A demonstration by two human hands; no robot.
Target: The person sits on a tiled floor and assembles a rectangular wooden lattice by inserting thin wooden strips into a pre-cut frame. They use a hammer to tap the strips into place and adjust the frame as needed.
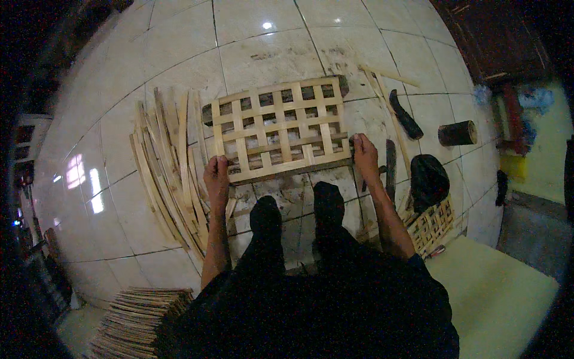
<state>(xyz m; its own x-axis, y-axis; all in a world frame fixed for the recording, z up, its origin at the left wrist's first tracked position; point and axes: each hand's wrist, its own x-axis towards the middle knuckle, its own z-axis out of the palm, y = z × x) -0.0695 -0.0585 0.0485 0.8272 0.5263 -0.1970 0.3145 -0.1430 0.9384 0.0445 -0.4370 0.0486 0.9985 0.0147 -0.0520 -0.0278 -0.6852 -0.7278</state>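
Observation:
A woven lattice of pale bamboo strips [281, 127] lies in front of my feet, over a dark flat board [207, 115] that shows at its corners. My left hand [216, 178] is closed at the lattice's near left edge, fingers pinched together. At the near right edge my right hand [366, 157] grips in the same way. A darker strip [272, 147] crosses the weave between the two hands. Whether the fingers pinch only this strip's ends or the whole edge is hard to make out. Square gaps in the weave show the dark surface beneath.
Long loose bamboo strips [161, 161] lie left of the lattice; a thick stack of strips [140, 317] sits lower left. On the right are a curved dark object [405, 115], a dark blade-like piece [390, 170], a short log [457, 133], a black bundle [429, 179] and another lattice [431, 227].

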